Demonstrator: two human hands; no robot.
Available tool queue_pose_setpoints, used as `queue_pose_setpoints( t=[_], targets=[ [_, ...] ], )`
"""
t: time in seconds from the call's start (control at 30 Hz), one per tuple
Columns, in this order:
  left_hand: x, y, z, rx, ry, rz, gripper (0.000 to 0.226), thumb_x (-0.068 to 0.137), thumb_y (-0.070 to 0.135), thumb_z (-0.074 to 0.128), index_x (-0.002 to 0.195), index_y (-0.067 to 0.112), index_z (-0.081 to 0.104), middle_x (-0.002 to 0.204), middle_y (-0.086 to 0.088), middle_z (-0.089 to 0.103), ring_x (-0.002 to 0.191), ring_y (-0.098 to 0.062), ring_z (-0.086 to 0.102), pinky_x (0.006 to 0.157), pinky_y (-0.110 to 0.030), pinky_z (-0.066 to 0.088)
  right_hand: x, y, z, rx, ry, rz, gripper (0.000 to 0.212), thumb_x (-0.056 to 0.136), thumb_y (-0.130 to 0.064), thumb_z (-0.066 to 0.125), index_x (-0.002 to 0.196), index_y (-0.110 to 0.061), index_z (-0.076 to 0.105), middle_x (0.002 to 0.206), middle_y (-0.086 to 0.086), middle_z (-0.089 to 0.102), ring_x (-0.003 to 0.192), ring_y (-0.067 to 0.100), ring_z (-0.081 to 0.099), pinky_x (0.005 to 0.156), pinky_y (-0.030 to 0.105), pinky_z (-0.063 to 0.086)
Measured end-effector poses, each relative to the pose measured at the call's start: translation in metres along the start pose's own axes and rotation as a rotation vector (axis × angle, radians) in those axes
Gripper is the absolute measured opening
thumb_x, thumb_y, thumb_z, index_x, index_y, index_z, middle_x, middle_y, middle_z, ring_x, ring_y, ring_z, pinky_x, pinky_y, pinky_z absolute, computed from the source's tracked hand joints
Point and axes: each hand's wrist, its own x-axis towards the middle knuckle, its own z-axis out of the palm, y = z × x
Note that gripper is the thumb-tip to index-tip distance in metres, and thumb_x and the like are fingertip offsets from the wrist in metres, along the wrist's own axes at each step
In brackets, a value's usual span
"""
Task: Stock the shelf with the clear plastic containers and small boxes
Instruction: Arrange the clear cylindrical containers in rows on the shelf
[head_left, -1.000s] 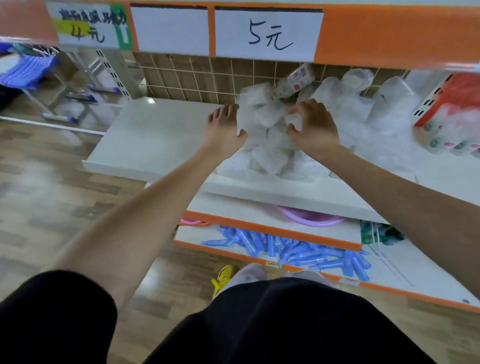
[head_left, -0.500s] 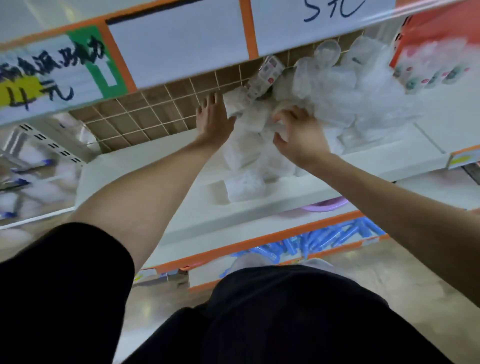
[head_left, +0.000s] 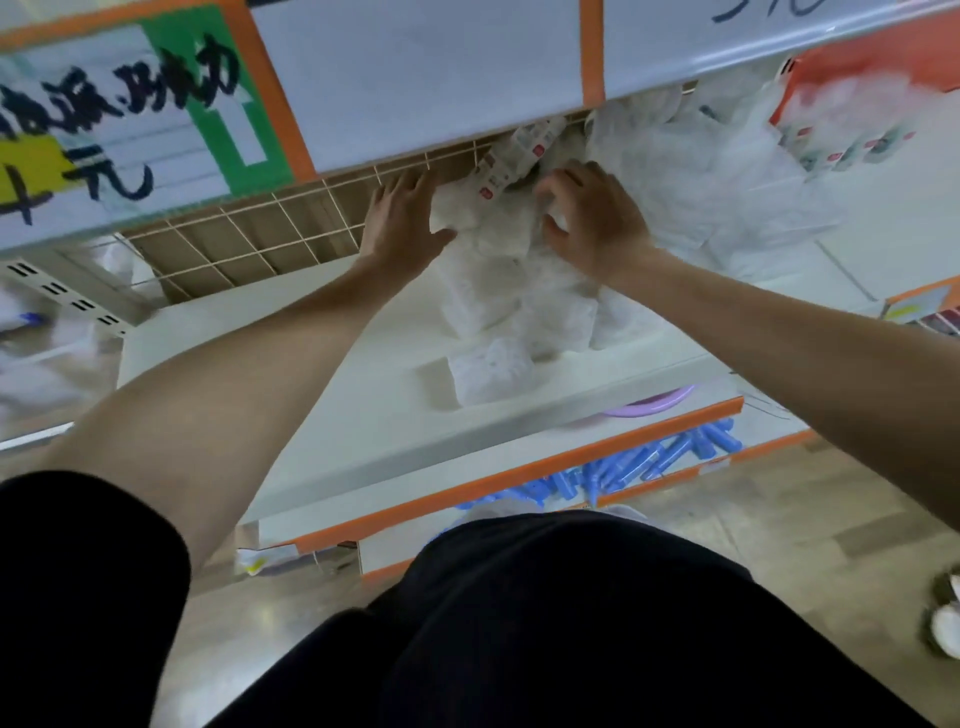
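A heap of containers (head_left: 498, 296) lies on the shelf (head_left: 270, 358), the left hand (head_left: 402, 221) pressing it flat-fingered, the right hand (head_left: 592, 218) gripping one; straightening likely remains.

Soft, even indoor light, moderately bright. Motion blur across frame, heaviest at left edge and far right. Pile of clear plastic containers (head_left: 498, 291) washed out, detail smeared. Faint shadow left of its front end on white shelf board (head_left: 291, 374). Wide-angle bend tilts shelf lines.

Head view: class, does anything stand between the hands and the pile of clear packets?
Nothing visible does: the left hand presses flat against the pile of clear packets, and the right hand grips its top.
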Motion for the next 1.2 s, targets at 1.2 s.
queue_pose_setpoints(
  t=[1.2],
  targets=[
    [-0.059, 0.001, -0.017, -0.03, -0.023, -0.116, 0.059, 0.079, 0.044, 0.073, 0.129, 0.017, 0.057, 0.119, -0.006, 0.059, 0.114, -0.026, 0.053, 0.101, -0.035, 0.034, 0.072, 0.012, -0.009, -0.296, -0.074, -0.24, 0.073, 0.079, -0.024, 0.078, 0.138, -0.003, 0.041, 0.136, 0.026, 0.046, 0.128, 0.045, 0.043, 0.112, 0.055, 0.024]
  ],
)
